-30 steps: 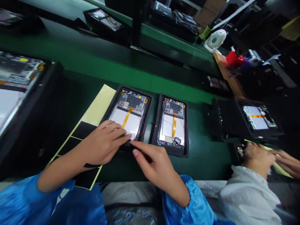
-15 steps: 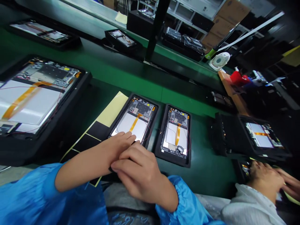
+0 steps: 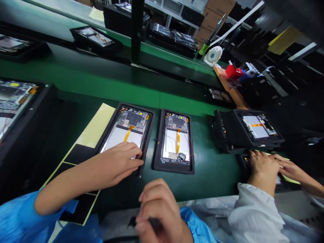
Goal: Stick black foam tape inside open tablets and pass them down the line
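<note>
My left hand [image 3: 121, 163] lies over the lower end of an opened tablet [image 3: 134, 119] in a black foam tray. Its fingers are loosely bent and spread, tips by the tray's right edge; they hide that end of the tablet. At the bottom centre, apart from the trays, my right hand [image 3: 159, 212] is closed and blurred. Something dark shows at its fingers, too smeared to name. A second opened tablet [image 3: 177, 141] with an orange ribbon cable lies in its own tray to the right. Under my left forearm is a yellow backing sheet [image 3: 97, 123] with black rectangular stickers.
Part of another tray [image 3: 37, 114] is at the left edge. Stacked trays [image 3: 233, 131] with a tablet stand at the right, beside a co-worker's hands [image 3: 265, 165]. Farther back are more tablets [image 3: 95, 37], a black post [image 3: 136, 33] and a white fan [image 3: 213, 55].
My right hand has drawn away from my left hand, down toward me. My left hand's fingers have bent over the tablet's lower right edge. The view has shifted to the right.
</note>
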Motion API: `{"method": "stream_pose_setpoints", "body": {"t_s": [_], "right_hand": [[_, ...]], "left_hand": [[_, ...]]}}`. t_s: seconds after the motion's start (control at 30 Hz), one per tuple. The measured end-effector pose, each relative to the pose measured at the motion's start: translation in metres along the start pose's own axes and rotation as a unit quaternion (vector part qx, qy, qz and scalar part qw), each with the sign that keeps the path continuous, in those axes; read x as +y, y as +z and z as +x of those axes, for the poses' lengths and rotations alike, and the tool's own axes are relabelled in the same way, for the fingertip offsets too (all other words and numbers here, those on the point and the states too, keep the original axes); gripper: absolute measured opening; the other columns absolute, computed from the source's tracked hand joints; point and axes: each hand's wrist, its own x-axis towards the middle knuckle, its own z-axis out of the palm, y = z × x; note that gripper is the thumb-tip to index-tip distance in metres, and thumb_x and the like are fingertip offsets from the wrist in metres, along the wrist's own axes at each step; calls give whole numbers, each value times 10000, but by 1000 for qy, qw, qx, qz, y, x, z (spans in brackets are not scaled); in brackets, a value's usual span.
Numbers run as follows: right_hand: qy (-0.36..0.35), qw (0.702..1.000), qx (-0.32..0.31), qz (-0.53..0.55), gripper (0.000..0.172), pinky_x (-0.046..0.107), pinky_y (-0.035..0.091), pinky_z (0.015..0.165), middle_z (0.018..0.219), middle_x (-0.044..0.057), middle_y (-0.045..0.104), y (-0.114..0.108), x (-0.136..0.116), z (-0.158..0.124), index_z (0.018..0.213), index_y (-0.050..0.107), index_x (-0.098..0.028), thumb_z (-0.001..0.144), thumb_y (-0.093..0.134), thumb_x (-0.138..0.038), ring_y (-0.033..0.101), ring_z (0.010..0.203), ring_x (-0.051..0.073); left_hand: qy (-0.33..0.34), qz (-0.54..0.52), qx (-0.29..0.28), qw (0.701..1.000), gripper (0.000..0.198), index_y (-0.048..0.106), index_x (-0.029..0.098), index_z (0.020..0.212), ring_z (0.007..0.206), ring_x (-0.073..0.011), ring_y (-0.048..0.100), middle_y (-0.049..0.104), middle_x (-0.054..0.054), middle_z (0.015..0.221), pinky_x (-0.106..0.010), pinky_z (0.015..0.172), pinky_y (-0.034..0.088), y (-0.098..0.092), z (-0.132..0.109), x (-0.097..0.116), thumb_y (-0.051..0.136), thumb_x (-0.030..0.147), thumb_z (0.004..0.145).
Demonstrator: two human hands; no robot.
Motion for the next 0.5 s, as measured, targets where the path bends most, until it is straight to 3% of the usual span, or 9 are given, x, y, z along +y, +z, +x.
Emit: {"method": "stream_pose_setpoints", "body": {"t_s": [0.13, 0.27, 0.5], "right_hand": [[108, 994, 20, -6, 114, 349, 543, 738, 822, 42, 614, -12, 10, -16, 979, 622, -220, 1038, 532, -258, 610, 830, 203], [134, 991, -10, 4, 70, 332, 541, 750, 859, 43, 651, -16, 19, -19, 978, 633, -219, 977, 587, -166, 623, 841, 196], [149, 988, -32, -40, 89, 326, 557, 796, 903, 41, 668, -14, 34, -10, 982, 627, -219, 980, 579, -143, 647, 886, 188]], "left_hand": [[23, -25, -30, 999, 163, 721, 196, 938, 977, -221, 578, 639, -62, 1031, -345, 872, 448, 7, 12, -33, 582, 117, 972], [6, -67, -39, 997, 197, 732, 220, 900, 1032, -218, 562, 643, -44, 1046, -354, 935, 397, 3, 30, -59, 568, 165, 993], [-11, -39, -57, 998, 230, 708, 215, 866, 1030, -234, 528, 635, -48, 1056, -383, 931, 353, -4, 54, -75, 529, 249, 1006]]}}
